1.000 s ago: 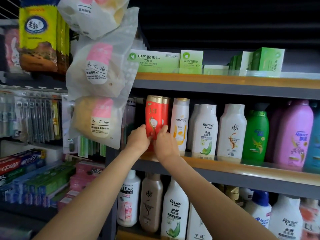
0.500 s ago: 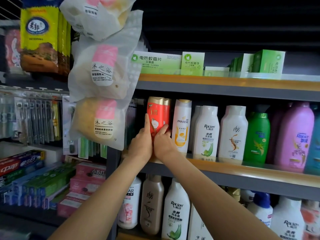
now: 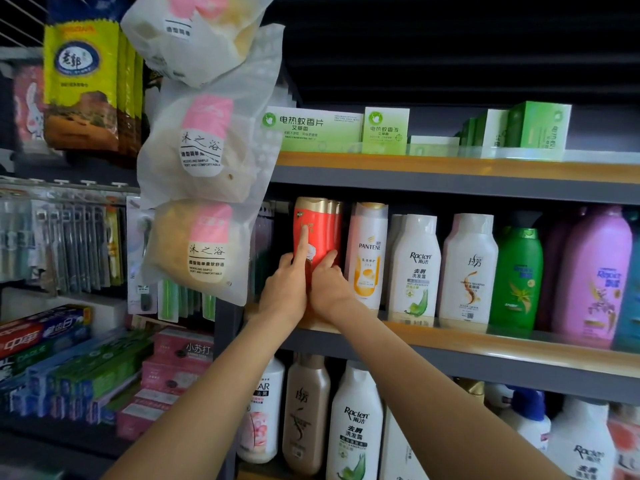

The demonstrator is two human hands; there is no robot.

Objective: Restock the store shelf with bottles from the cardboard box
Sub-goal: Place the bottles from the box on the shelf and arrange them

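Red bottle [image 3: 317,233] is standing on the middle shelf [image 3: 485,336], left of centre frame. Left hand [image 3: 285,292] is pressing it with one straight finger; right hand [image 3: 327,284] is gripping its side. Placement nearly complete; box not visible.

Grey metal shelving [image 3: 450,188] with wood-toned front edges — 3 tiers visible. To its left, a hook rack [image 3: 69,185] of hanging packets; dim light.
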